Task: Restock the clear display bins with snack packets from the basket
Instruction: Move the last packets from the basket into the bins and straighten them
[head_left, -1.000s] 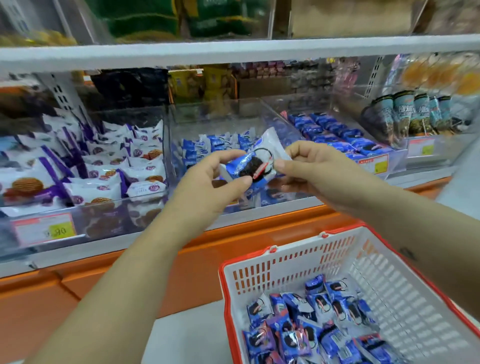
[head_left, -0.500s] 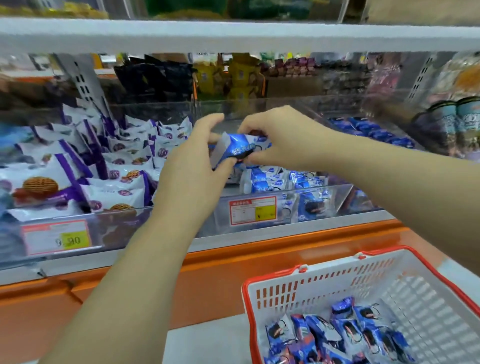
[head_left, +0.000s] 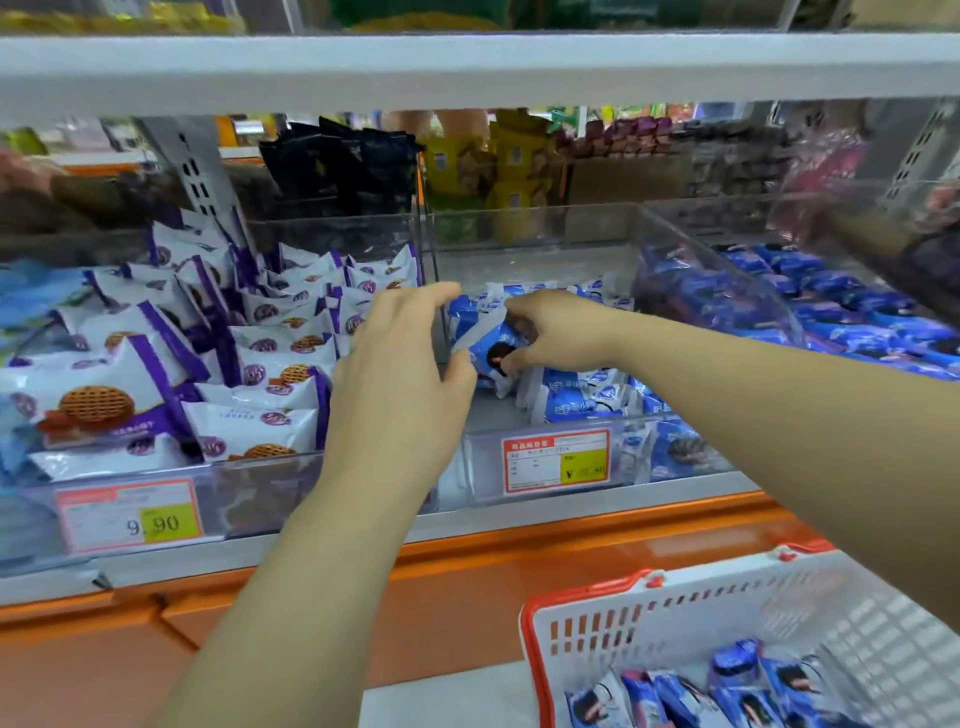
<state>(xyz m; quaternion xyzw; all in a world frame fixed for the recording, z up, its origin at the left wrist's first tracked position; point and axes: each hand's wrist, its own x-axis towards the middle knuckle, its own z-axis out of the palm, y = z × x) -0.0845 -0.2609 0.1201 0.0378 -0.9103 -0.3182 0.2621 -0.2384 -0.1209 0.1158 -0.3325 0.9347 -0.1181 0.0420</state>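
Your right hand (head_left: 550, 332) is pinching one blue packet (head_left: 488, 348) inside the middle bin (head_left: 540, 244), by its left wall. The packet is tilting, long axis near upright, crimped end down. Your left hand (head_left: 400, 384) is hovering spread just beside it. More packets are lying in the basket (head_left: 675, 603) below the bin, cut off and uncountable.

A white shelf board (head_left: 467, 67) spans the top under soft, even light. Just below it, grey perforated uprights (head_left: 200, 171) stand at the left and far right. Well below, an orange base panel (head_left: 467, 597) fronts the unit, with a pale grey surface (head_left: 441, 701) beneath that.
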